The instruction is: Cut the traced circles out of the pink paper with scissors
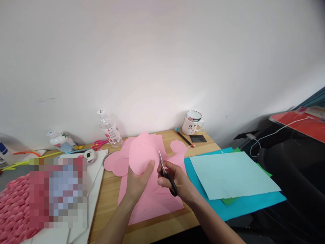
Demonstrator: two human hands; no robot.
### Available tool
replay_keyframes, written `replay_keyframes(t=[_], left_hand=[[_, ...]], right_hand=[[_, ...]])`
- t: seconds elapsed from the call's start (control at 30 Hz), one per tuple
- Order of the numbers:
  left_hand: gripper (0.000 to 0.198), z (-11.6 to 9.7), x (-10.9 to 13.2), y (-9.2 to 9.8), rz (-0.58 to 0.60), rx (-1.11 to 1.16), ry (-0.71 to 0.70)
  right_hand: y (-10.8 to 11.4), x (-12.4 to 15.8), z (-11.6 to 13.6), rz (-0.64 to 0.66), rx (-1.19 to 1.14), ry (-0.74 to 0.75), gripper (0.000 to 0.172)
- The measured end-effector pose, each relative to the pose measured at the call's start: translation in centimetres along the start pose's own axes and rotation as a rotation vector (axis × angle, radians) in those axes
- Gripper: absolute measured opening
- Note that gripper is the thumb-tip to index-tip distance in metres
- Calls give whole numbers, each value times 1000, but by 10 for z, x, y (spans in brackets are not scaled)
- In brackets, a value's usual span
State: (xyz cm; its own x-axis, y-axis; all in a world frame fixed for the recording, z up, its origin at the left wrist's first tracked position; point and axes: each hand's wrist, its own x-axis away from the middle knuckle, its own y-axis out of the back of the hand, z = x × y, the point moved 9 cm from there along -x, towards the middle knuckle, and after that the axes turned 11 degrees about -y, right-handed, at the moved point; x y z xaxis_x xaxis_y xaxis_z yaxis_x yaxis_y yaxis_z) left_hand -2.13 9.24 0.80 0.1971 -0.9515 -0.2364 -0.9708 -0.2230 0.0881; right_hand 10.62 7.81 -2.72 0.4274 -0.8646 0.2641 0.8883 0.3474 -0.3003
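My left hand pinches a sheet of pink paper, thumb on top, and holds it raised over more pink sheets lying on the wooden table. My right hand grips black-handled scissors, whose blades point up into the edge of the held paper. Pink cut-out round shapes lie to the left, and another pink cut-out lies behind.
Light blue and teal sheets are stacked at the right. A white mug, a black pencil, a water bottle, pink scissors and a tape roll stand near the wall. White boards and pink chunky knit lie left.
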Motion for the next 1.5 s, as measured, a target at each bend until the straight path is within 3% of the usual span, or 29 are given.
replay_keyframes(t=[0.43, 1.5], left_hand=[[37, -1, 4, -5, 48, -3, 34], [34, 2, 5, -7, 58, 32, 11]], right_hand=[[-4, 2, 12, 14, 63, 18, 51], [-1, 1, 8, -5, 25, 29, 38]])
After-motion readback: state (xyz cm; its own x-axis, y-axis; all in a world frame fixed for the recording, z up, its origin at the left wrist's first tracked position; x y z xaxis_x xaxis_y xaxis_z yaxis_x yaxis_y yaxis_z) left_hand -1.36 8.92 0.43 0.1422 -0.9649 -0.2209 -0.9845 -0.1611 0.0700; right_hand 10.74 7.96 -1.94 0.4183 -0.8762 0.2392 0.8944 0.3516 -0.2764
